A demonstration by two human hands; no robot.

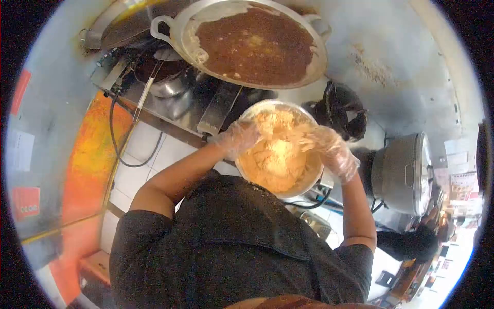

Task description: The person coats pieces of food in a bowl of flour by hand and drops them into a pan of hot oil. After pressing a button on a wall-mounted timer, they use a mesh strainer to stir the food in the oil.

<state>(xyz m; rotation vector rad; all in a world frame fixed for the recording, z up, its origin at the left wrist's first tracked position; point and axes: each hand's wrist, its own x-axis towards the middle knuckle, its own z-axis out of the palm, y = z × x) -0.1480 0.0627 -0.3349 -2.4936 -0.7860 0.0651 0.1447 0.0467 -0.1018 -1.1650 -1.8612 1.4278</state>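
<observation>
A round metal bowl point(315, 179) full of pale, powdery flour point(275, 167) is in front of my body, with lumpy flour-coated pieces point(272, 121) toward its far side. My left hand point(239, 138), in a clear plastic glove, lies across the bowl's left rim with its fingers reaching inside. At the right side, my right hand point(332, 149) wears a similar glove and dips into the flour. Its fingertips are dusted and smeared by motion, and whether they hold a piece cannot be made out. The left fingers are blurred too.
Beyond the bowl sits a large two-handled wok point(175, 38) of brown, bubbling oil point(252, 46). A pot point(170, 87) with a long-handled utensil point(149, 85) is at the left on the steel stove. A black burner point(345, 110) and a big lidded pot point(399, 172) stand at the right.
</observation>
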